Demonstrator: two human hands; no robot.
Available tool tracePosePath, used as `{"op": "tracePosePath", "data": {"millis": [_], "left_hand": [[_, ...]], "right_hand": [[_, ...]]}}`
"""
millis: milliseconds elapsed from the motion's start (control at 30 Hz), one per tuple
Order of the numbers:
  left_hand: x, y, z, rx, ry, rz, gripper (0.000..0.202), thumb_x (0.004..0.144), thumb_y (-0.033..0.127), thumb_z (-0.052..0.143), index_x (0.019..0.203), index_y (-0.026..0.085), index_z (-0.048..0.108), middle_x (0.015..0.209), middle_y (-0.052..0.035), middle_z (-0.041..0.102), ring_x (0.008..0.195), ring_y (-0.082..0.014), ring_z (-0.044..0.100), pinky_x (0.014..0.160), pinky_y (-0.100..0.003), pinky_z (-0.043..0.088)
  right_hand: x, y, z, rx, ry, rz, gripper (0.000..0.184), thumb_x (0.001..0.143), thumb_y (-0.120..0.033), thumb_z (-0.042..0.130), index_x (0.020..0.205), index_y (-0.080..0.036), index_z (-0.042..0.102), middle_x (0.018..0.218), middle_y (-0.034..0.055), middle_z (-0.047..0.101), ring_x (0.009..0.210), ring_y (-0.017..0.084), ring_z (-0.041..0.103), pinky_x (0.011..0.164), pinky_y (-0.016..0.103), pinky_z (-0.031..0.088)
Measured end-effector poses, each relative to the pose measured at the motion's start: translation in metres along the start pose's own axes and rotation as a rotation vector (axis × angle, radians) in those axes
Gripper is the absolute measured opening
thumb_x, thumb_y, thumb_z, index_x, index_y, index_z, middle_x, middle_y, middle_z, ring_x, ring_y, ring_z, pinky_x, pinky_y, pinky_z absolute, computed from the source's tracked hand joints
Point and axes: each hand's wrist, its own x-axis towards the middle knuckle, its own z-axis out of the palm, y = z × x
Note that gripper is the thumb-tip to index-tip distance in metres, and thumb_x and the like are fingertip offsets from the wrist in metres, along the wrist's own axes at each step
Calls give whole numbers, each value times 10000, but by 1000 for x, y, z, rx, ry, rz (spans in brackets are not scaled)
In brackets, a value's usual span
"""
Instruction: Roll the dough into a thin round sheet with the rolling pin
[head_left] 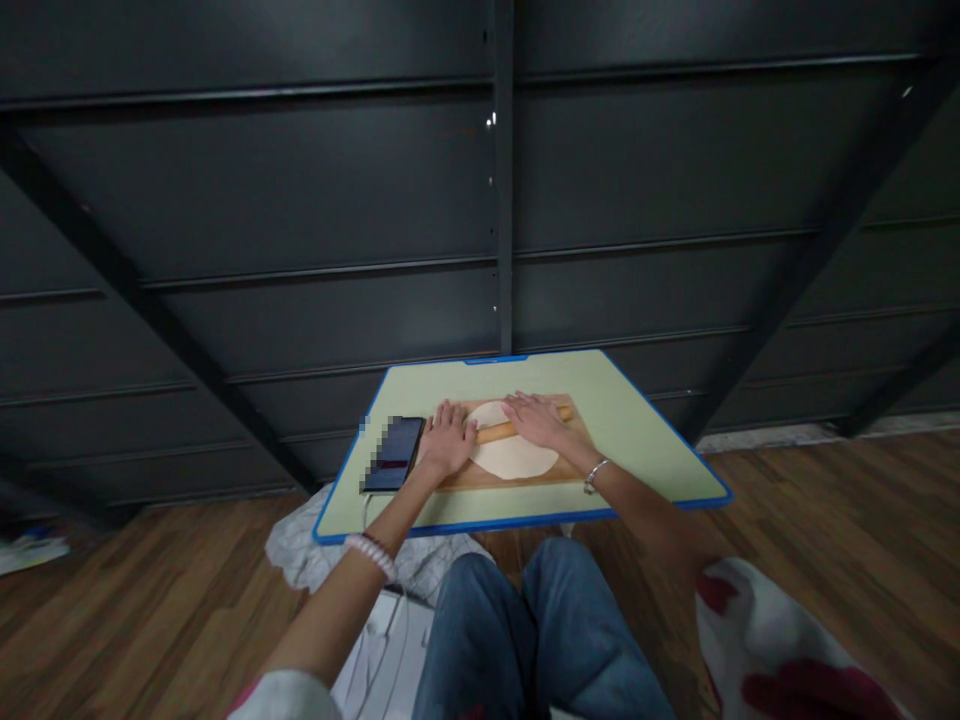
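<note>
A wooden rolling pin [496,432] lies across a pale, flat round of dough [511,461]. The dough rests on a wooden board [581,432]. My left hand [448,440] lies over the pin's left end, palm down, with its fingers stretched forward; that end is hidden beneath it. Toward the pin's other end, my right hand [534,417] presses flat on top, fingers extended and pointing away to the left. A short piece of the pin shows beyond it. Neither hand is wrapped around the pin.
A pale table [637,450] with a blue rim carries the board. Beside my left hand lies a dark phone [394,455] with a white cable. Dark metal panels [360,190] rise behind. Crumpled white sheeting [300,540] and a white box [390,655] are below at left.
</note>
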Motion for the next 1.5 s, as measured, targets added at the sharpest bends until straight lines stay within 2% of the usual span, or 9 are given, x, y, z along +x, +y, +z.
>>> {"op": "tracePosePath", "data": {"millis": [200,400,567,700,800,1067,1233,1367,1500], "left_hand": [[-29,17,8,32,218,-8,542,933,392,279,1287,26,466,1320,-231,493,1263,-312,425,1042,-458,300],[-62,38,8,51,197,-25,554,930,325,307,1297,-75,414,1300,-292,479,1256,-321,428,1066,-435,273],[-95,57,12,48,294,18,554,893,256,367,1380,-1,314,1347,-261,445,1285,-317,387,1044,-481,301],[-113,71,15,36,298,54,602,853,223,413,1408,39,269,1382,-258,402,1297,-334,361,1031,-522,301],[-119,73,15,60,295,75,612,827,205,439,1404,62,289,1395,-243,394,1307,-344,343,1036,-530,291],[-114,47,9,33,227,225,548,857,183,397,1396,111,328,1431,-188,368,1343,-287,302,1062,-455,301],[-105,37,13,-5,228,272,522,919,284,352,1419,144,296,1473,-169,301,1378,-270,227,1088,-450,265],[-86,39,15,-17,235,240,566,931,425,329,1421,142,299,1482,-167,282,1386,-299,188,1086,-475,245],[-56,44,12,21,143,187,657,910,543,295,1425,134,305,1447,-184,346,1363,-330,242,1083,-524,198]], "right_hand": [[-16,8,-1,-23,37,-135,512,969,-349,197,1383,-124,396,1415,112,429,1340,220,316,1098,437,212],[-28,15,-7,5,8,-195,519,972,-350,193,1393,-111,378,1440,104,393,1351,205,293,1115,416,200],[-55,17,-18,59,38,-222,478,971,-353,249,1359,-148,436,1382,81,479,1334,196,324,1110,428,226],[-85,19,-27,104,63,-229,433,966,-313,285,1334,-175,468,1338,76,526,1300,189,376,1089,434,270],[-105,16,-31,91,86,-206,410,949,-274,336,1318,-170,480,1309,95,543,1256,200,424,1067,438,308],[-144,-5,-31,-76,153,-95,415,931,-173,329,1304,-98,494,1282,135,561,1191,221,495,1031,375,376],[-155,-21,-24,-150,157,-53,442,926,-149,292,1305,-15,475,1305,195,529,1219,255,476,1051,403,352],[-151,-26,-17,-168,181,3,492,939,-266,334,1321,25,438,1356,224,464,1272,296,409,1077,436,305],[-129,-14,-17,-140,142,23,558,945,-342,309,1348,36,390,1390,222,423,1295,290,378,1086,432,279]]}}
